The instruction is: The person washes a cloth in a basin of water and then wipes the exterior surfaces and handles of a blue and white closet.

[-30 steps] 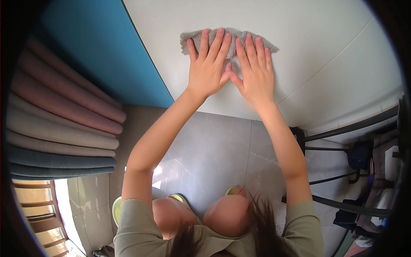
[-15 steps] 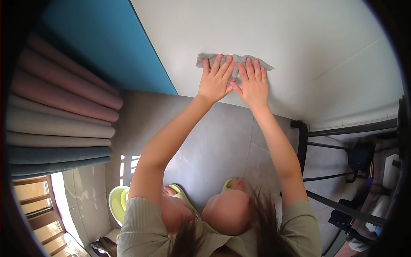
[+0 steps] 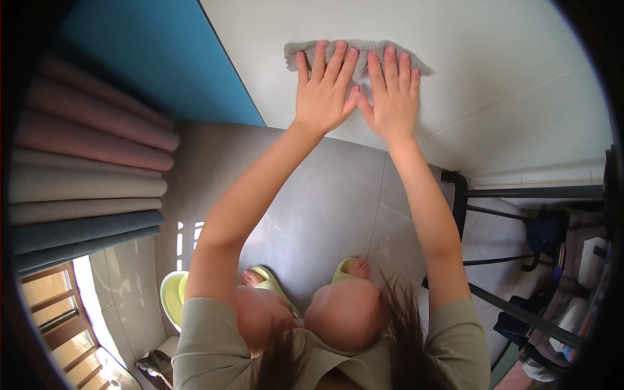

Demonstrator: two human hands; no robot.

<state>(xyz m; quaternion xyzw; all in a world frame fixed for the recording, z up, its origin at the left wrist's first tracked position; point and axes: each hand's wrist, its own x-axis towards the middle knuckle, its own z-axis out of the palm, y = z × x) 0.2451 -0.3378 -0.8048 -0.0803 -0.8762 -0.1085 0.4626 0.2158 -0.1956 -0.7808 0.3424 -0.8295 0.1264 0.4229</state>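
Note:
A grey fluffy cloth lies spread against a smooth white wall. My left hand presses flat on its left half, fingers stretched out and apart. Beside it, my right hand lies flat on the right half, its fingers also straight. The two thumbs point toward each other and come close or touch. Parts of the cloth are hidden under my fingers, with its ragged left end and pointed right end showing.
A blue panel borders the white surface on the left. Pink, beige and dark curtain folds hang there above a slatted wooden shutter. A green basin sits on the grey tiled floor. A black metal rack with items stands right.
Both hands and the grey cloth have moved farther up the white wall, away from me. My arms reach out more, and the fingers stay flat on the cloth.

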